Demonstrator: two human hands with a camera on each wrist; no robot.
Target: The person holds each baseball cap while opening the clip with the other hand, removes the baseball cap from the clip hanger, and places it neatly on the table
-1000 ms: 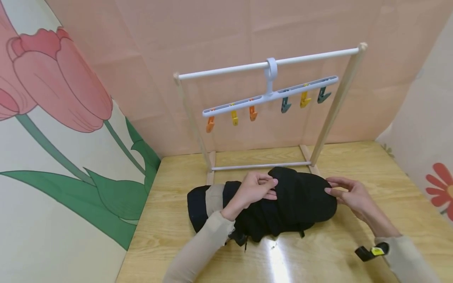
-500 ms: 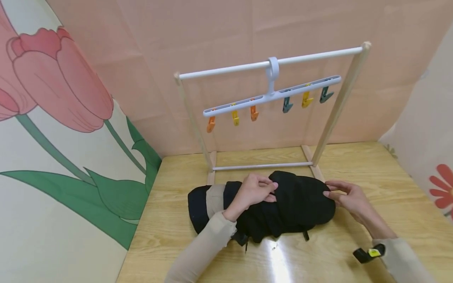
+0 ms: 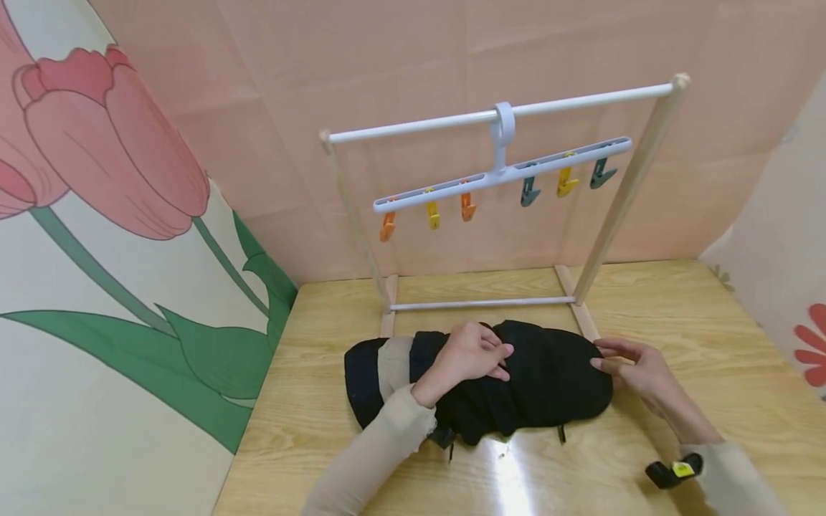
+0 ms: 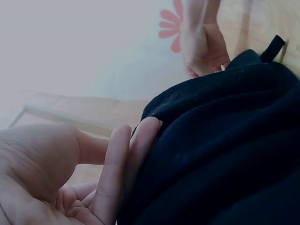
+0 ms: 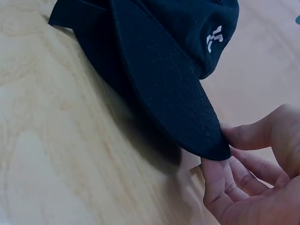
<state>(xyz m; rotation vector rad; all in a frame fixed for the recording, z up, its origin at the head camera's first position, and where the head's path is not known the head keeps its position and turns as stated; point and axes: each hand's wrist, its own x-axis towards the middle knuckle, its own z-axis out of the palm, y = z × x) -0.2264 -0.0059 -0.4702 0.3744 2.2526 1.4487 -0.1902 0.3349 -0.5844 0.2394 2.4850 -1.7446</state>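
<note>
- The wooden table [image 3: 645, 315] carried a drying rack [image 3: 635, 175], whose clip hanger [image 3: 500, 175] hung with every clip empty.
- The black caps [image 3: 542, 373] lay on the table just before the rack; none was hung yet, so I judged the work hardly begun.
- The left hand [image 3: 467, 355] rested on the caps with loosely bent fingers, gripping nothing.
- The right hand [image 5: 255, 176] pinched one cap's brim edge.

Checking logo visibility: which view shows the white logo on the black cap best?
Right wrist: the white logo on the black cap is sharp and unobstructed there. The head view shows the cap whole, no logo visible. The left wrist view shows only blurred black fabric.
</note>
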